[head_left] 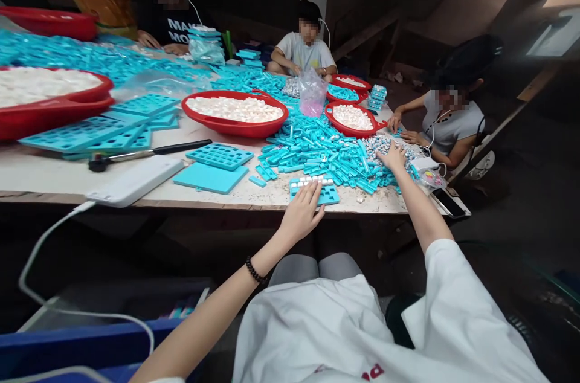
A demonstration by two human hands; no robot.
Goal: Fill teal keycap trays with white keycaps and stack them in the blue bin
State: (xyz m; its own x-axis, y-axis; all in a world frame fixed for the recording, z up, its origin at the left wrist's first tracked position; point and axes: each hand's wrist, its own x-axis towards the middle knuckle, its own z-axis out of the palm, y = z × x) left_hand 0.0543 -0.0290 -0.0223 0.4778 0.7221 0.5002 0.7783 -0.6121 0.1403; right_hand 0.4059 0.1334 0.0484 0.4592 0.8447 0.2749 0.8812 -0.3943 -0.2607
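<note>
My left hand (302,215) lies with outstretched fingers on a small blue tray (330,197) at the table's near edge. A row of white blocks (312,180) fills the tray's far side, while square hollows show at its near side. My right hand (393,158) reaches forward to a heap of small white pieces with dark marks (372,145). Its fingers look apart, touching the heap; whether a piece lies under the fingertips is hidden. Beside the heap spreads a large pile of narrow blue plastic pieces (317,144).
Red baskets of white pieces (234,128) stand across the table. Left are stacked blue trays (211,179), a black-handled tool (158,149) and a white power bank (136,182) with its cable. A phone (447,203) lies at the right corner. Three other people sit around the table.
</note>
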